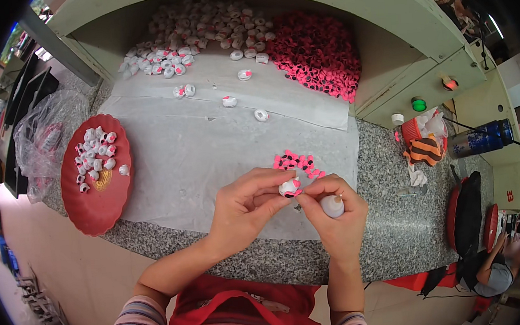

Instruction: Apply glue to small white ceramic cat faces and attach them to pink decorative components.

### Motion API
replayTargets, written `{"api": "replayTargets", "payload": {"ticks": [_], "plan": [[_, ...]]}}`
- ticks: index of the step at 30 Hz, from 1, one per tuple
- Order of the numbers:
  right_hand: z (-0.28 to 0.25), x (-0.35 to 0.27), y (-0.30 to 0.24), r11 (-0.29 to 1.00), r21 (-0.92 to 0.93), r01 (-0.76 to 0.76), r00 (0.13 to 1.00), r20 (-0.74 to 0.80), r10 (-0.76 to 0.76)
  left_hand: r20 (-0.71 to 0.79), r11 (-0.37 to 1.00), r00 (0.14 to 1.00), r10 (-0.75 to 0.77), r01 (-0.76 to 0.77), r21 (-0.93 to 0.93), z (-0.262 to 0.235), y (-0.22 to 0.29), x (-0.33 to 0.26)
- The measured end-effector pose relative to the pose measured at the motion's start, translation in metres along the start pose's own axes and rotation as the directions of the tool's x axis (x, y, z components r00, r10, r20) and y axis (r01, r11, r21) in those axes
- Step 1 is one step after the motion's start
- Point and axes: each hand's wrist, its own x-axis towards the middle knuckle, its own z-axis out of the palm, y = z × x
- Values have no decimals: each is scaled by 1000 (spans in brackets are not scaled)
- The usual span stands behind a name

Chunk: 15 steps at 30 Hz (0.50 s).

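My left hand (239,204) pinches a small white rounded piece (289,188) with pink and black bits on it. Beside it, my right hand (344,220) wraps round a small white squeeze bottle (332,205), and its thumb and forefinger reach to the piece's right side. Whether those fingertips also hold a pink bit is too small to tell. Just beyond my hands lies a scatter of pink-and-black bits (294,161) on the white paper sheet (179,157). Farther off, a few loose white pieces (261,115) rest on the paper.
A red scalloped plate (85,212) holding several finished-looking white pieces stands at the left, near a clear plastic bag (41,132). Heaps of white pieces (205,25) and pink bits (318,52) fill the back under a shelf. At right are a red cup (411,130) and blue bottle (483,138).
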Motion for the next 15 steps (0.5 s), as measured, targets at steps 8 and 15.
{"api": "replayTargets", "payload": {"ticks": [8,15], "plan": [[-1,0,-4,989,42,-140,990,13,139,26,999,999,47,-46,-2,-2,0,0],[-1,0,-3,981,61,-183,982,60,179,-2,997,997,73,-73,-14,1,-2,2]]}}
